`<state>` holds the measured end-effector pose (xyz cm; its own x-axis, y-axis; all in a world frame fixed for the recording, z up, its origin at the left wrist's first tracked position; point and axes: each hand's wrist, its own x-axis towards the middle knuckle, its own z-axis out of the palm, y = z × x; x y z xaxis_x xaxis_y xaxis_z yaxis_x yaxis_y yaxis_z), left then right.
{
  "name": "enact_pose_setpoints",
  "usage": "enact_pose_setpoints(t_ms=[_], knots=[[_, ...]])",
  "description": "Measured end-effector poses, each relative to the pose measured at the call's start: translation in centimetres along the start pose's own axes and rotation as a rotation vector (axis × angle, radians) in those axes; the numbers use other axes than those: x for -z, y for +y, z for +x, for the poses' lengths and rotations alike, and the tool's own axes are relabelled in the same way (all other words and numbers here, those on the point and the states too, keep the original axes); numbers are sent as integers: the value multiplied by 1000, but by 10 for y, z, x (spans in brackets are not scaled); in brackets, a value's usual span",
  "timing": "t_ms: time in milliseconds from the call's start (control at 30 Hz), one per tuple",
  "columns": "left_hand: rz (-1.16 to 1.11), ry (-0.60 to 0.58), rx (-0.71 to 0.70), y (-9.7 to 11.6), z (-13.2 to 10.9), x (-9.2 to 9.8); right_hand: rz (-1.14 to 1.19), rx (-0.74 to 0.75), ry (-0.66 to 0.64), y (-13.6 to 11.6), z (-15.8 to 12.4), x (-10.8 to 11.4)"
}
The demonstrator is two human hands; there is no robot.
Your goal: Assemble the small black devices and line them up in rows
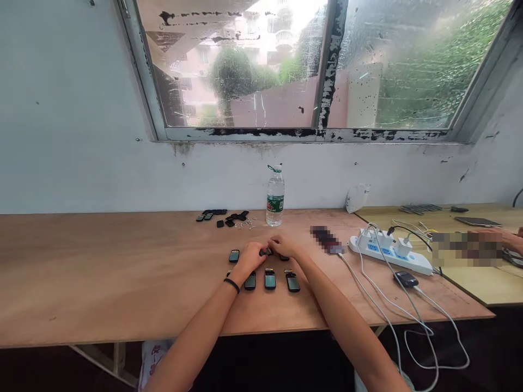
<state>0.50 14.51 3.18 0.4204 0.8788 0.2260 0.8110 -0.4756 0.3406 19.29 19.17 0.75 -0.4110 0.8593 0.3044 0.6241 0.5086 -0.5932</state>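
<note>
My left hand (251,256), with a black band at the wrist, has its fingers closed at the edge of a small black device (268,251). My right hand (283,245) reaches to the same device from the other side, its fingertips pinched together; whatever they hold is too small to make out. Around my hands lie several similar black devices with grey-green screens: one (234,256) left of my left hand, one (270,279) in the front row, another (292,281) at its right end. One device (284,257) is partly covered by my right hand.
Black parts (237,216) and tiny light pieces (247,222) lie behind my hands. A water bottle (274,202) stands near the wall. To the right are a power strip (417,263), white cables (368,288) and a black gadget (406,279). Another person's hand (496,239) shows far right.
</note>
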Motion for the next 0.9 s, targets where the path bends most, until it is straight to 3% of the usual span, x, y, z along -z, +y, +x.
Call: enact_pose_setpoints(t_ms=[233,433,633,767,900], knots=[[19,14,27,2,0,1,-46,11,-19,2,-1,-4],[-89,44,-28,1,-5,8,-95,145,-68,2,-3,-5],[-119,241,82,-28,2,20,-101,212,-46,3,-6,-7],[-132,218,86,-49,2,30,-86,201,-48,3,-8,-10],[-159,156,39,-57,-2,35,-58,196,-16,3,-7,-5]])
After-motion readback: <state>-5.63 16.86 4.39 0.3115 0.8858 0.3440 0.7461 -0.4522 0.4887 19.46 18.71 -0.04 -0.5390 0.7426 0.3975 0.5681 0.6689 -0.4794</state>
